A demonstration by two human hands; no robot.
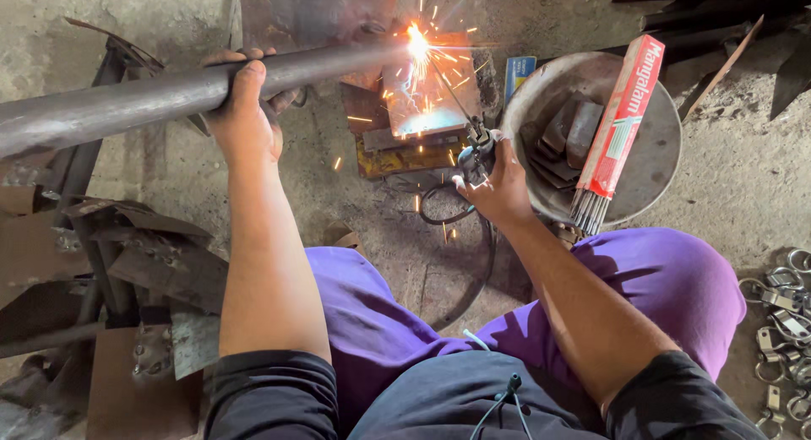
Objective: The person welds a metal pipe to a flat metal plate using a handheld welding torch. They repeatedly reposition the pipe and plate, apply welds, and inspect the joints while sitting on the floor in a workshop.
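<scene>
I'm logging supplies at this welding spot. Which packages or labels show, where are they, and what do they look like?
Electrode box: long, red and white, leaning in the round metal pan, rods sticking out below.
Small blue packet: flat on the ground left of the pan, partly hidden.
No signs or screens.

One view only: head cam, worn by the person, looking steeply down and fwd over own lap and forearms to the concrete floor (pixel 743 178). Close range, arms fill mid-frame. Far edge of frame reaches the spark point (pixel 417 45). No 2nd view, so no overlap.
</scene>
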